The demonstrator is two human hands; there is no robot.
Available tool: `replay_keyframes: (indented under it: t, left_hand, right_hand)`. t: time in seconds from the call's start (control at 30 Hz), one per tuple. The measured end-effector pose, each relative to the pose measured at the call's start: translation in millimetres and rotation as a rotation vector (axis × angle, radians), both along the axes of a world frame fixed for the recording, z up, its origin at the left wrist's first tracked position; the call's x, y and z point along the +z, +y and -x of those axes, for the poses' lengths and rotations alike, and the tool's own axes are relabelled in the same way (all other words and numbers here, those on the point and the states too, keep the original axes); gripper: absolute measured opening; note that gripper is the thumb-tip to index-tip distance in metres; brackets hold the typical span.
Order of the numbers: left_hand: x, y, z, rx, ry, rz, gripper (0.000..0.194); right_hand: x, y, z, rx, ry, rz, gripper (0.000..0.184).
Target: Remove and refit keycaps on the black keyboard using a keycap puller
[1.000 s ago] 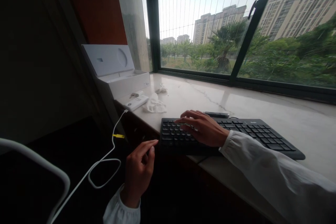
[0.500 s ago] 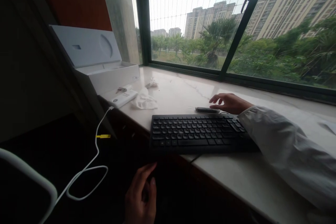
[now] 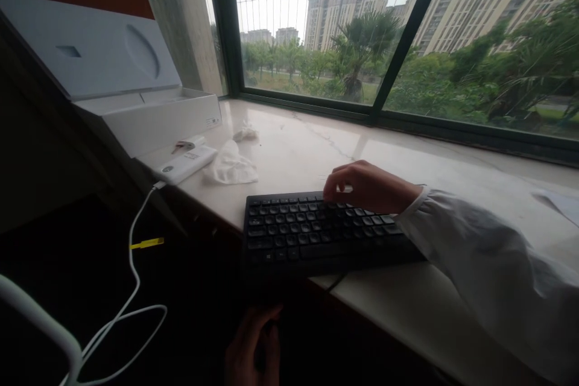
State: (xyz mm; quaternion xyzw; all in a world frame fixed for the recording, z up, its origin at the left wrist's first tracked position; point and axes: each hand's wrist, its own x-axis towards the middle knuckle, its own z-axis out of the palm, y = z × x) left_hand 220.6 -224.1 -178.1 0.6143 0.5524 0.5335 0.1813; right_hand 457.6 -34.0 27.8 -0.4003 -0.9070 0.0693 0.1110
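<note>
Right hand (image 3: pixel 371 187): nearer, curled over black keyboard (image 3: pixel 289 229), whether gripping I cannot tell; left hand (image 3: pixel 244 350): digits parted, off its near edge; long axis left to right

Grey daylight enters through the window (image 3: pixel 312 30); the foreground sinks into deep shadow; pale glare glazes the countertop (image 3: pixel 289 145); edges stretch.

One head-worn view looks forward and slightly down, close over the keyboard (image 3: pixel 289 226).
</note>
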Motion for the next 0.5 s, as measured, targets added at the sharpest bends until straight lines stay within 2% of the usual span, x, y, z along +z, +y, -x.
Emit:
replay_keyframes:
  t: [0.17, 0.33, 0.5]
  left_hand:
    - [-5.5, 6.1, 3.7, -0.002, -0.009, 0.017, 0.020]
    - [-12.4, 14.2, 8.8, 0.049, -0.051, 0.091, 0.021]
    - [-9.7, 19.1, 4.5, 0.147, -0.229, 0.250, 0.034]
  right_hand:
    - [1.4, -10.3, 11.6, 0.025, 0.006, 0.049, 0.014]
    - [1.3, -25.7, 27.7, 0.090, 0.039, 0.057, 0.017]
    - [-2.3, -35.3, 38.1, 0.086, 0.025, 0.066, 0.018]
